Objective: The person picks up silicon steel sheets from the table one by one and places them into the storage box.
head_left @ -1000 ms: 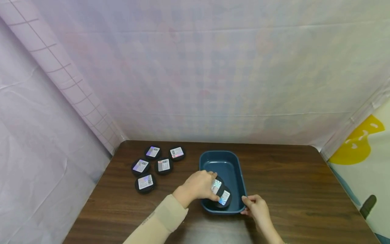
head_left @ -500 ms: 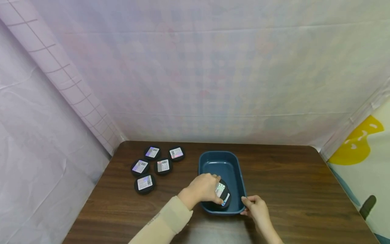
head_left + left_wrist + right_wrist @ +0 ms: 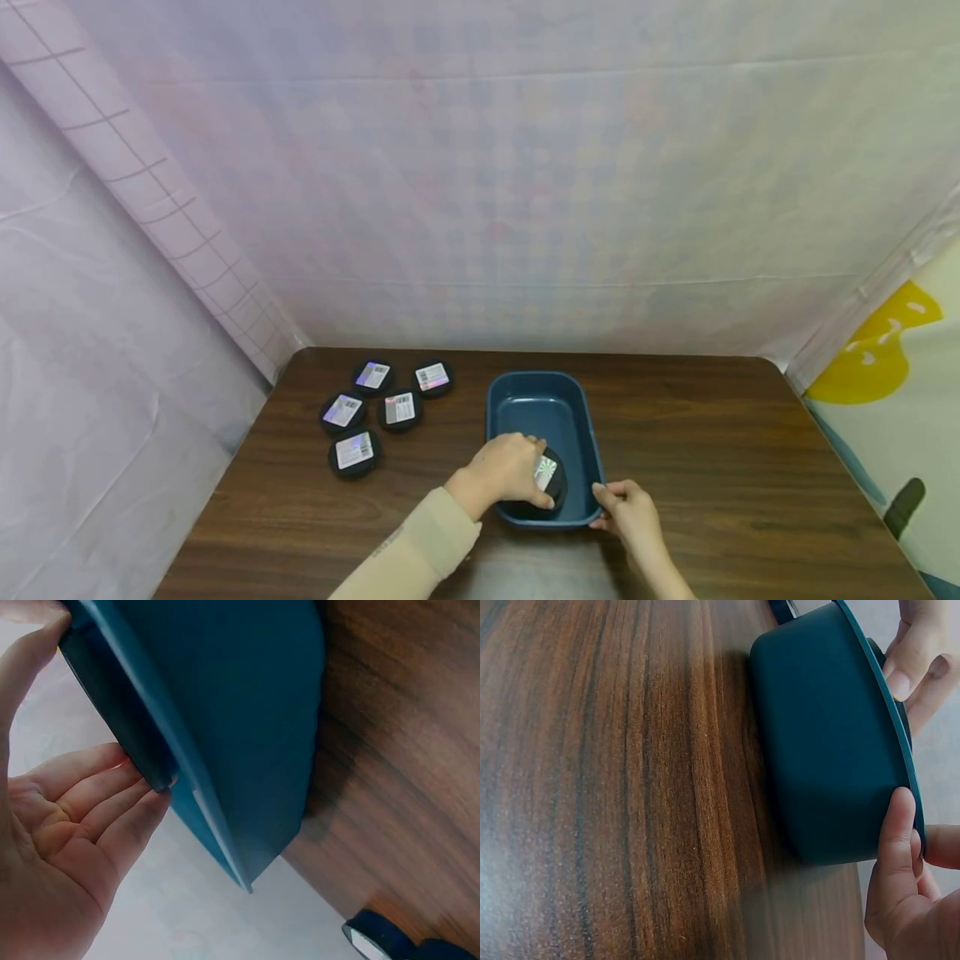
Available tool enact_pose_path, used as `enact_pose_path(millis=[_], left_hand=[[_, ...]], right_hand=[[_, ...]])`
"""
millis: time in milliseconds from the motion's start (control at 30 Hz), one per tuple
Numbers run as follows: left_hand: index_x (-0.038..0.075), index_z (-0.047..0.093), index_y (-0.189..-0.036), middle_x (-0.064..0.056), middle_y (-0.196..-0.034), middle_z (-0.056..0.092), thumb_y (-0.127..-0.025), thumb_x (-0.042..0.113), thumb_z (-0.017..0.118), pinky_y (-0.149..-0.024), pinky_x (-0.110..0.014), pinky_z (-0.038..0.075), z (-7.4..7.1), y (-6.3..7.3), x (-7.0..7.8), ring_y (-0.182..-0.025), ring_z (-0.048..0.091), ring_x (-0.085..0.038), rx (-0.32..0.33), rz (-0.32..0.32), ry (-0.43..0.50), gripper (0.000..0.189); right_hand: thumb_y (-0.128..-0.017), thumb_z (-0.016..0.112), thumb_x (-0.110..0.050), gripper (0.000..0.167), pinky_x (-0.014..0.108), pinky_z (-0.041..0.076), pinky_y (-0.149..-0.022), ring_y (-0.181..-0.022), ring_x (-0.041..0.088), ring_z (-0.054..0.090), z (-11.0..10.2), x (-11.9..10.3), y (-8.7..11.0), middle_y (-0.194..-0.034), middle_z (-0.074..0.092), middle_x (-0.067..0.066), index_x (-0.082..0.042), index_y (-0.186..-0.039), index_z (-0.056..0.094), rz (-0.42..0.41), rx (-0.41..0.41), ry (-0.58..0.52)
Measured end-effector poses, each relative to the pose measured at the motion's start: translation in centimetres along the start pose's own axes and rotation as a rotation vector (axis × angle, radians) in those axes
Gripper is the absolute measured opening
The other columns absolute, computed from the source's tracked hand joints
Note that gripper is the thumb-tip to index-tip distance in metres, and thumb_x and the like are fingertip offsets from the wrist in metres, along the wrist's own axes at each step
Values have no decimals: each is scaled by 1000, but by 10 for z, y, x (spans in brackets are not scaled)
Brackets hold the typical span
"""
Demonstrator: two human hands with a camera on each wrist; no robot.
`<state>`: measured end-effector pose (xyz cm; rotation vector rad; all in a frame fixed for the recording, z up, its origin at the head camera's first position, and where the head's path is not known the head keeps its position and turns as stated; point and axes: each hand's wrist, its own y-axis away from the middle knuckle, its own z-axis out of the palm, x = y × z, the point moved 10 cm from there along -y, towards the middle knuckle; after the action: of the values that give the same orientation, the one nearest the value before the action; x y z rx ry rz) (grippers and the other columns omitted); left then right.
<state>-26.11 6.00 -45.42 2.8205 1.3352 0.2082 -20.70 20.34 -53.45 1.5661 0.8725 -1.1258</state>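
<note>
A dark blue rectangular plastic bin (image 3: 597,450) stands on the table. Inside its near end, my left hand (image 3: 504,471) grips a round, flat black container (image 3: 547,472) with a shiny label on top. In the left wrist view the thumb and fingertips hold this black container (image 3: 112,709) at its edges, level with the bin's rim. Another black container, under the held one, is mostly hidden now. My right hand (image 3: 632,515) pinches the bin's near right corner; in the right wrist view its fingers (image 3: 895,832) lie against the outer wall and rim.
Several similar labelled black containers, among them one at the front (image 3: 354,454) and one at the back right (image 3: 432,378), lie on the brown wooden table (image 3: 712,442) left of the bin. A pale cloth wall (image 3: 480,208) rises behind the table.
My left hand has shifted slightly right and nearer with its black container, which now covers more of the one below. The right hand keeps its hold on the bin's corner.
</note>
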Motion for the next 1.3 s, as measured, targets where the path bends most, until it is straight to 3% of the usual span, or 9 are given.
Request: enact_pose_path(millis=[600, 1300], left_hand=[[6, 61, -121, -2, -107, 66, -61, 58, 78, -70, -25, 50, 8, -1, 5, -81, 60, -12, 1, -11, -6, 81], [5, 57, -128, -5, -121, 62, -61, 60, 77, -82, -26, 49, 13, -1, 5, -98, 61, -16, -9, -17, 2, 89]], right_hand=[[-89, 57, -2, 18, 29, 54, -50, -51, 10, 50, 2, -1, 1, -60, 46, 4, 12, -93, 47, -3, 1, -10], [-89, 56, -2, 20, 28, 54, -51, -52, 11, 50, 1, -3, 3, -62, 44, 5, 15, -95, 47, -6, 2, 13]])
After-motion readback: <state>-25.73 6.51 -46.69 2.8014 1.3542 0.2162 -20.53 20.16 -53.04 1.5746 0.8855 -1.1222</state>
